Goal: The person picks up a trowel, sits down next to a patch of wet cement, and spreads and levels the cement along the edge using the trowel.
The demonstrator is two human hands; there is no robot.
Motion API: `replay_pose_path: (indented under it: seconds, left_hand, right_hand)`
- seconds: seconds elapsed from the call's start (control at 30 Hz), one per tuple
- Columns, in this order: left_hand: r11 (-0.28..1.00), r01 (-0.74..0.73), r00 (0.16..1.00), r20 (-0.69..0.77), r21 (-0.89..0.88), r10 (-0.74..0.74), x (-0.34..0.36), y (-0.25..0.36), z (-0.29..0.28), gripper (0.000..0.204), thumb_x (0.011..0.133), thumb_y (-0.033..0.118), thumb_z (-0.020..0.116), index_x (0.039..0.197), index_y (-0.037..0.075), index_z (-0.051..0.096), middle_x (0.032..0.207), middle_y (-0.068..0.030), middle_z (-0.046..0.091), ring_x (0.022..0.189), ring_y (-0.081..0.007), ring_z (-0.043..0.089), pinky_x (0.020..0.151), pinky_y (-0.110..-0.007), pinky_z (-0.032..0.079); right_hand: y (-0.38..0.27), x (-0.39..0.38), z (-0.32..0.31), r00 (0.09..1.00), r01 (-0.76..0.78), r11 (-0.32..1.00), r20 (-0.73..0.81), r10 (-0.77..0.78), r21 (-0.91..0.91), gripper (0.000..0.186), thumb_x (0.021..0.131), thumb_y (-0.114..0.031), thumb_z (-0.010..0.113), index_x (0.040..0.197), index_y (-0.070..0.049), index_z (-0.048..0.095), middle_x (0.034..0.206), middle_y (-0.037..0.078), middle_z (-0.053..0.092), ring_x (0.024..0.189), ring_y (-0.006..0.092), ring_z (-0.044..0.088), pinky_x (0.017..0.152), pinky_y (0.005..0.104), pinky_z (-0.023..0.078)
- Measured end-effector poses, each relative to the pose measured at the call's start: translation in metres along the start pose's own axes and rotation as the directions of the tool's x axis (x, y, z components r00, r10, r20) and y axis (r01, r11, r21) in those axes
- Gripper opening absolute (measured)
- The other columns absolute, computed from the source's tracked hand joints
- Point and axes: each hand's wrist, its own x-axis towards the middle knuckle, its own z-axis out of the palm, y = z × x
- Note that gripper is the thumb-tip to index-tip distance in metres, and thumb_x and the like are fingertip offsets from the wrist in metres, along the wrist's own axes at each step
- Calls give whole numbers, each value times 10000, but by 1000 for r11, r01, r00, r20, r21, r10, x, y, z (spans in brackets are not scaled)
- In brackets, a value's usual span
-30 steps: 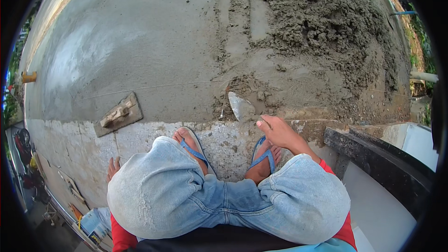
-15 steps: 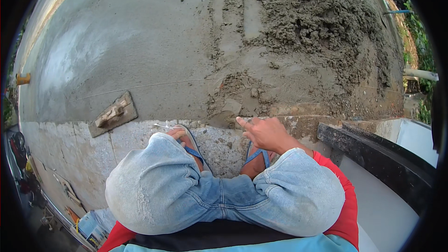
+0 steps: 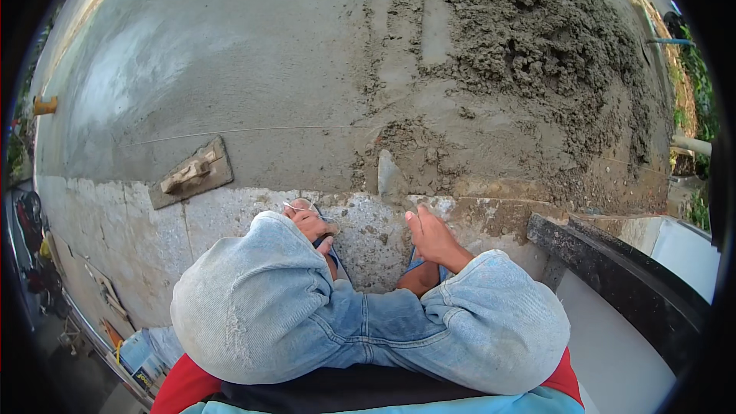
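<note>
My right hand (image 3: 435,239) is closed, its index finger and thumb toward the wet mortar. Just beyond its fingertips a pointing trowel's blade (image 3: 389,175) lies against the mortar. Its handle is hidden in my grip. My left hand (image 3: 309,225) is curled by my left foot, with a thin white string (image 3: 294,207) at its fingers. To the left, a flat hand float (image 3: 193,173) with a worn block handle rests across the edge between the smooth wet cement (image 3: 253,100) and the concrete ledge (image 3: 222,218).
Lumpy, unspread mortar (image 3: 552,38) is heaped at the far right. A thin line (image 3: 253,133) runs across the cement. A black beam (image 3: 613,268) slopes along the right. A yellowish pipe stub (image 3: 46,105) stands at the left edge. Below left lies a blue-and-white bag (image 3: 142,360).
My right hand has drawn back toward me, its index finger now curled in. The trowel blade has swung to point away from me. More of my left hand shows, and the view has shifted slightly.
</note>
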Motion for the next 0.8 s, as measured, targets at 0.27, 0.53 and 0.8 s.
replay_pose_path:
  seconds: [0.27, 0.53, 0.8]
  left_hand:
    - [1000, 2, 1000, -30, 19, -1, -9, 6, 1, 249, 836, 208, 692, 1055, 95, 726, 922, -113, 659, 994, -317, 599, 955, -433, 451]
    - [1000, -6, 999, 46, 7, 6, -10, 2, -9, 248, 886, 183, 662, 1115, 96, 700, 1011, -100, 676, 1028, -316, 596, 989, -435, 443]
    - [1000, 15, 1000, 3, 4, -15, -8, 2, -5, 241, 878, 145, 665, 1112, 99, 702, 1044, -97, 691, 1063, -298, 600, 1007, -431, 445]
  right_hand:
    - [-42, 32, 3, 953, 283, 883, 216, -213, -374, 397, 1038, -367, 510, 1125, 20, 535, 878, 296, 701, 870, 514, 680, 772, 612, 510]
    - [-39, 37, -71, 952, 189, 710, -51, -302, -679, 347, 993, -367, 587, 1149, -58, 592, 831, 200, 717, 742, 425, 717, 666, 544, 567]
    - [-54, 52, -59, 895, 329, 607, 35, -444, -723, 421, 974, -392, 612, 1297, -122, 596, 845, 160, 704, 672, 363, 711, 566, 497, 552]
